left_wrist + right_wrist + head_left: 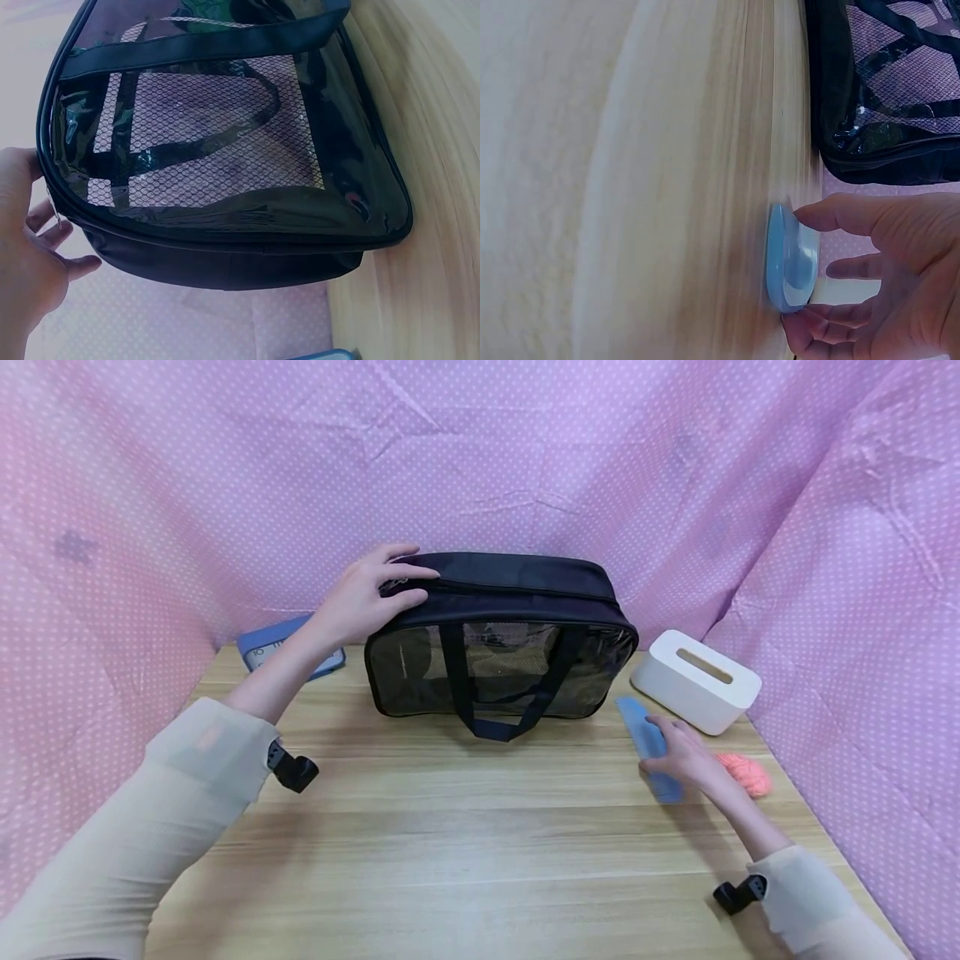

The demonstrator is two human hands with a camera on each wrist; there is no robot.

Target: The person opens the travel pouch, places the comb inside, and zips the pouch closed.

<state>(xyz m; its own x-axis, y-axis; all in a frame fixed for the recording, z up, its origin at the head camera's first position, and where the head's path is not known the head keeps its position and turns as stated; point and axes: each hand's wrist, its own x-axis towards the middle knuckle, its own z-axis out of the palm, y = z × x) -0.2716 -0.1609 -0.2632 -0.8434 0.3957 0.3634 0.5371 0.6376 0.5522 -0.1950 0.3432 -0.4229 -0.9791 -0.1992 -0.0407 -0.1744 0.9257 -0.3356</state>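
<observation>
Pink cloth (480,452) is backing the table (465,860), your left hand (365,595) splaying on the bag (517,575), right hand (684,756) pinching a strip (663,787). Only the head view's showing yarn (747,774).

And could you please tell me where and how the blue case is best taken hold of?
I'd pinch the blue case across its long sides near the middle, from above and the right, where the right hand is: it lies flat, low and narrow, so opposite edges suit thumb and fingers, and the black bag stands to its left.
</observation>
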